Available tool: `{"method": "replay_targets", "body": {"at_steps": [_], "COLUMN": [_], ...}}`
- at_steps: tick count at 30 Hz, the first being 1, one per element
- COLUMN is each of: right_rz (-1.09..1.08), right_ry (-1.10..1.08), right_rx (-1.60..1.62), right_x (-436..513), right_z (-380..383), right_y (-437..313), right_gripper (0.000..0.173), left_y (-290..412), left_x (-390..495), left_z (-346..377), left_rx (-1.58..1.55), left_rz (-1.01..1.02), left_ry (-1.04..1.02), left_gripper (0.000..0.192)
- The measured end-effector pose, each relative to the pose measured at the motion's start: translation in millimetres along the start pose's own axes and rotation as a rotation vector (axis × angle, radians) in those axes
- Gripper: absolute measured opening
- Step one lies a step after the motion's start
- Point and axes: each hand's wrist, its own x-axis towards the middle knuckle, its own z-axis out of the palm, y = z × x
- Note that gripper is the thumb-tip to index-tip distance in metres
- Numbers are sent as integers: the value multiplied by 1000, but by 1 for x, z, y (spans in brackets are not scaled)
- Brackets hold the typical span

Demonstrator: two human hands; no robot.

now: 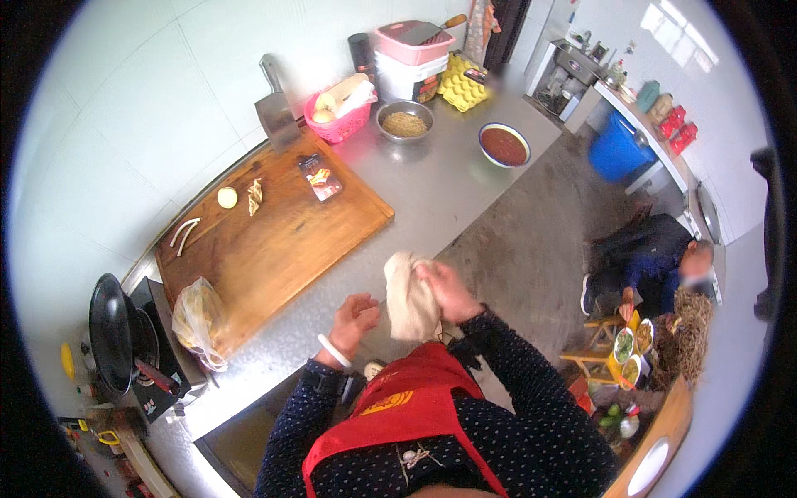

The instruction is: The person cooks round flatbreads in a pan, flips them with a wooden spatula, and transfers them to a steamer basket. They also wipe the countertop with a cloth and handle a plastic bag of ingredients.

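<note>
My right hand grips a crumpled cream-coloured cloth, which hangs down in front of my red apron. Just left of the cloth is my left hand, apart from it, holding nothing, with loosely bent fingers and a white bangle on the wrist. Both hands are by the front edge of a stainless steel worktop. On that worktop a large wooden cutting board lies against the wall. It carries a cut pale round vegetable, dried brown pieces, white stalks and a printed packet.
A plastic bag rests at the board's near left corner, beside a black wok. Farther back are a steel bowl of grains, a bowl of red sauce, a pink basket and a cleaver. A person sits at right by food bowls.
</note>
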Motion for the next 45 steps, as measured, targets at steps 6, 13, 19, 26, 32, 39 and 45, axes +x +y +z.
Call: {"method": "replay_targets", "body": {"at_steps": [6, 13, 19, 26, 32, 39, 45], "right_rz": [-327, -509, -419, -139, -127, -422, -649], "right_ry": [-50, 170, -40, -40, 165, 314, 183], "right_rx": [37, -1050, -1350, -686, -176, -443, -614], "right_x": [122, 299, 315, 270, 262, 323, 441], "right_z": [-35, -52, -77, -162, -197, -178, -124], "right_y": [-80, -96, -51, -46, -99, -165, -166], "right_gripper": [30, 30, 43, 39, 34, 32, 37], "left_y": [-15, 25, 99, 121, 110, 86, 78], "left_x": [21, 83, 233, 439, 500, 384, 236], "left_z": [-25, -2, 41, 93, 100, 70, 51], "left_rx": [-43, -162, -353, -395, -366, -172, -155], "left_rz": [-71, -4, 160, -88, -164, -145, -68], "left_ry": [76, 252, 246, 294, 325, 460, 556], "left_gripper": [31, 29, 27, 46, 43, 31, 34]}}
